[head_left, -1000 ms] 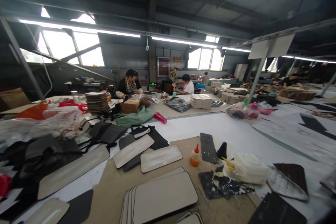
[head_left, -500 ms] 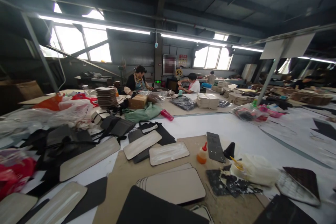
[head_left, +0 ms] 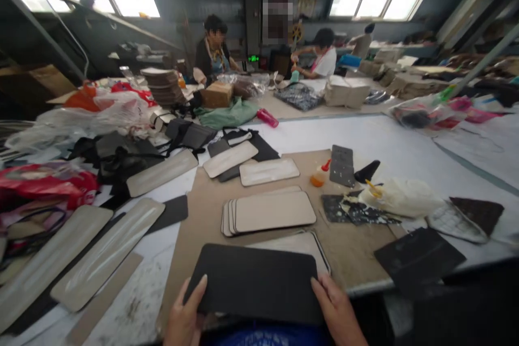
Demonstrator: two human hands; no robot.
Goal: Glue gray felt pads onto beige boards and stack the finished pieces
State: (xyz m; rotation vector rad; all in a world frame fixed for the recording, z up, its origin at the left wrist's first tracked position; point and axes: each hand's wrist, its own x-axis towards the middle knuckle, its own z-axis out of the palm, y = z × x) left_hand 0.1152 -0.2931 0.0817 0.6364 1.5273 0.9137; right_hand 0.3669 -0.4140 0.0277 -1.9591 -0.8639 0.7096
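Note:
Between my hands is a black rectangular panel (head_left: 257, 281) with rounded corners, held up near the table's front edge. My left hand (head_left: 186, 305) grips its left end, thumb on top. At the right end my right hand (head_left: 334, 303) does the same, closed on the edge. Partly hidden behind the panel lie beige panels with dark rims (head_left: 295, 241). Farther back is a fanned stack of beige rounded panels (head_left: 273, 211). Single beige panels with shiny streaks, such as one panel (head_left: 270, 172), lie beyond and to the left.
A bottle with a red tip (head_left: 319, 174) stands right of centre. Near it a whitish container (head_left: 401, 197) with a yellow stick sits by smeared black pieces (head_left: 348, 210). Plastic bags (head_left: 85, 124) crowd the left. Two people sit across the table; another person is farther back.
The view has tilted downward, bringing both my hands into sight on the black panel. That panel showed earlier only in part at the bottom edge.

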